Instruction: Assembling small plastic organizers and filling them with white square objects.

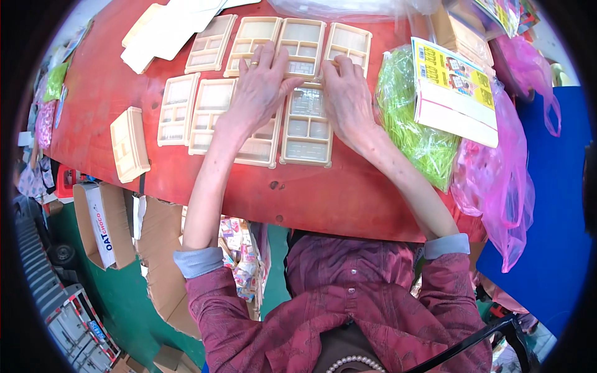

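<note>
Beige compartment trays stand in two rows on the red table point(249, 199). My left hand point(261, 90) reaches over the left-middle of the rows, fingers stretched out and resting across a back-row tray point(258, 28). To its right is another back tray point(303, 31), close to the thumb. My right hand point(349, 99) has its bent fingertips against the near part of the far-right back tray point(349, 38); I see nothing held in it. Between my wrists lies a front-row tray point(306, 149). Both hands partly hide the trays under them.
A stack of beige trays point(129, 146) sits at the left. White sheets point(171, 31) lie at the back left. On the right are a bag of green shreds point(404, 118), printed sheets point(454, 93) and pink plastic bags point(507, 205). Cardboard boxes point(165, 261) stand below the table edge.
</note>
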Available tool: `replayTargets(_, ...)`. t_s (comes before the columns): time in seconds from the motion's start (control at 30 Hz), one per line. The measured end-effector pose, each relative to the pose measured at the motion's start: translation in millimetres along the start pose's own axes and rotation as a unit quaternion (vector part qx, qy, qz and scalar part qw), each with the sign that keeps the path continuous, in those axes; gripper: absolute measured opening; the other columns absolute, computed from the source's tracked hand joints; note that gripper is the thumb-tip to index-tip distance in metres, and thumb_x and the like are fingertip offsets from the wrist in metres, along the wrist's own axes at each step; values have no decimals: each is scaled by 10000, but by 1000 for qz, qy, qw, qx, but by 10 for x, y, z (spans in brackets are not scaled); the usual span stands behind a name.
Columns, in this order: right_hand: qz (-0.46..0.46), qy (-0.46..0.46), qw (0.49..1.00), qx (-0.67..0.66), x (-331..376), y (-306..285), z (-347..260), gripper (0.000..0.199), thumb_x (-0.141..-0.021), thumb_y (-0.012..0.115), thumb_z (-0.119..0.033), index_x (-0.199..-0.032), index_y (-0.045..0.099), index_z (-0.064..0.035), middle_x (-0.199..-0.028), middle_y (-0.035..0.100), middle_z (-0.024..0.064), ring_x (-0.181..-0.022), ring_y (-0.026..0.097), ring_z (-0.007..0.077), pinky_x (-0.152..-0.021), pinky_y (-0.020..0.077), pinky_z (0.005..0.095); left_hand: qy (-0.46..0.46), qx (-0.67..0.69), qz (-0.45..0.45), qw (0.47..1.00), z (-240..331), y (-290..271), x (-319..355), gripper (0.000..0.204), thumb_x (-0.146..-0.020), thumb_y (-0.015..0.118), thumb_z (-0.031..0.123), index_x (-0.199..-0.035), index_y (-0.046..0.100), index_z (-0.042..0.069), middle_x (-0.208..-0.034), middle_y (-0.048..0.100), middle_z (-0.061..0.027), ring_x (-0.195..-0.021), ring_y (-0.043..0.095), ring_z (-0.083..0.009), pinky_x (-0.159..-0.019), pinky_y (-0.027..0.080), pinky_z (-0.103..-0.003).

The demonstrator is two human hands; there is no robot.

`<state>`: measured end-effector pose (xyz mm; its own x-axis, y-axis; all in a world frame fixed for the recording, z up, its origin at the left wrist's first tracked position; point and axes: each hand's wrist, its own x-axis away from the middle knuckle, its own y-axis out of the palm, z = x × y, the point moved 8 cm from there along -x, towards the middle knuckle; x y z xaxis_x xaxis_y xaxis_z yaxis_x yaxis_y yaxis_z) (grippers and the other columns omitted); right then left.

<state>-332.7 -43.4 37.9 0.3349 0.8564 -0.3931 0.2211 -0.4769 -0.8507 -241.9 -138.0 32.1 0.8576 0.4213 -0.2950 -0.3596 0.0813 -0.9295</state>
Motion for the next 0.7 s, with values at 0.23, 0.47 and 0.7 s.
replayTargets(0.23, -25, 8, 999, 19, -198, -155, -107, 221, -772, 573, 7, -993, 568, 27, -1114, 537, 228, -1016, 535, 395, -872, 459, 462, -40, 22, 71, 996, -302, -239, -127, 503, -933, 558, 328, -1248, 471, -55, -1355, 407, -300, -1280, 392, -428, -1039, 332, -516)
replayTargets(0.47, 91, -88, 992, -16, -1263, -526, -388, 221, -755, 570, 5, -972, 598, 40, -950, 582, 241, -948, 555, 405, -853, 465, 434, -31, 109, 98, 989, -517, -333, -442, 486, -936, 572, 297, -1222, 486, -86, -1332, 423, -310, -1201, 468, -442, -970, 429, -456)
replayTargets(0.7, -128, -56, 976, -169, -2349, 249, 442, 166, -753, 576, -27, -900, 636, 22, -788, 604, 190, -775, 597, 382, -720, 502, 423, 32, 146, 120, 982, -485, -293, -1261, 311, -951, 520, 189, -1140, 544, -57, -1253, 517, -225, -1102, 535, -402, -916, 450, -419)
